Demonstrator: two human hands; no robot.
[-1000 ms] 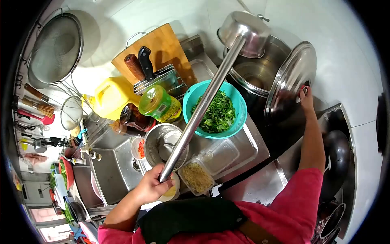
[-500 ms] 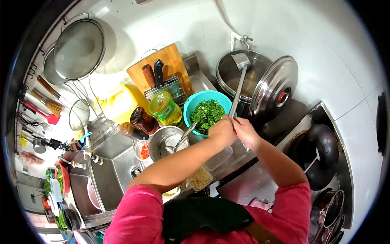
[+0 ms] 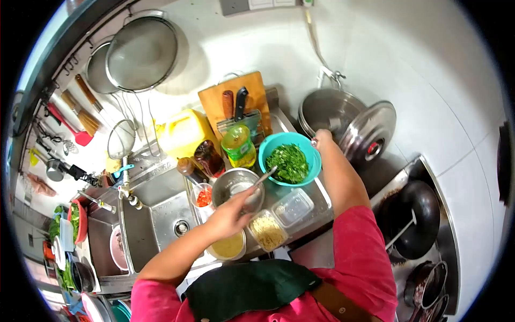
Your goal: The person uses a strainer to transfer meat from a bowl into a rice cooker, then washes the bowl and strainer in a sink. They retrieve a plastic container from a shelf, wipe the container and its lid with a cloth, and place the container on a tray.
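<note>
My left hand [image 3: 232,214] is over the near side of a steel bowl [image 3: 219,185], its fingers closed on a metal spoon [image 3: 265,176] whose handle slants up to the right. My right hand [image 3: 323,139] grips the handle end of a ladle [image 3: 314,143] at the rim of a large steel pot [image 3: 308,115]; the ladle's head is down inside the pot. Between my hands is a turquoise bowl [image 3: 265,161] of chopped greens [image 3: 289,163]. In front of it are a container of pale shreds [image 3: 268,231] and a clear plastic lid or box [image 3: 293,207].
A steel lid [image 3: 370,129] leans against the pot. A sink [image 3: 155,209] lies left, a black wok [image 3: 418,214] right. Behind the bowls stand a jar [image 3: 238,145], a dark bottle [image 3: 208,155], a yellow jug [image 3: 185,134], and knives before a cutting board [image 3: 212,99].
My hands have come apart: the left moved from the ladle to the spoon in the steel bowl. The right has moved up toward the pot, and the ladle now sits lower in it.
</note>
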